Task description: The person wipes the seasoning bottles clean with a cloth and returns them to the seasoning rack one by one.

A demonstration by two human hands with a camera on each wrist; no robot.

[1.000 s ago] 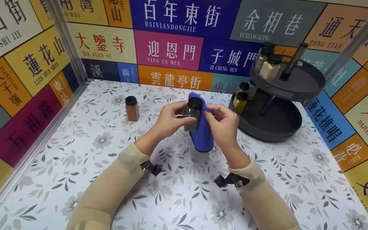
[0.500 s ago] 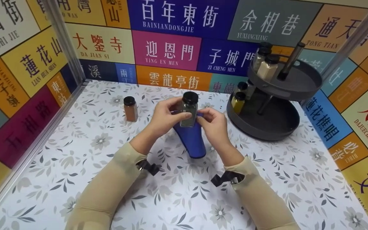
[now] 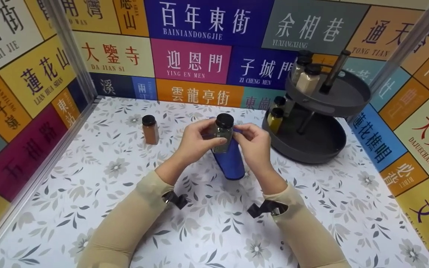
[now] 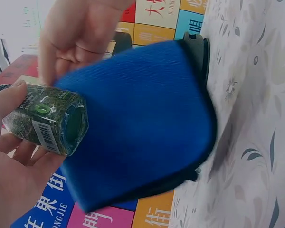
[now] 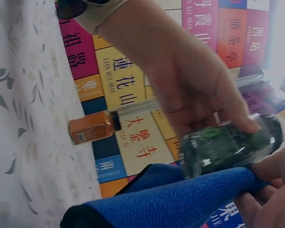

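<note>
Jar of dried green herbs [image 4: 50, 111], black-capped, is held above the table [image 3: 214, 227] in the left hand [image 3: 196, 143], thumb across one flat face. The right hand [image 3: 255, 143] pinches the upper edge of the blue cloth [image 3: 231, 163], which hangs close by the glass; whether they touch is hard to tell. For what looks like wiping, bunching the loose cloth should help it follow corners, and faces under the left fingers would need a regrip. Orange-brown spice jar [image 3: 150, 131] and two-tier rack [image 3: 322, 149] stand apart, far left and right.
</note>
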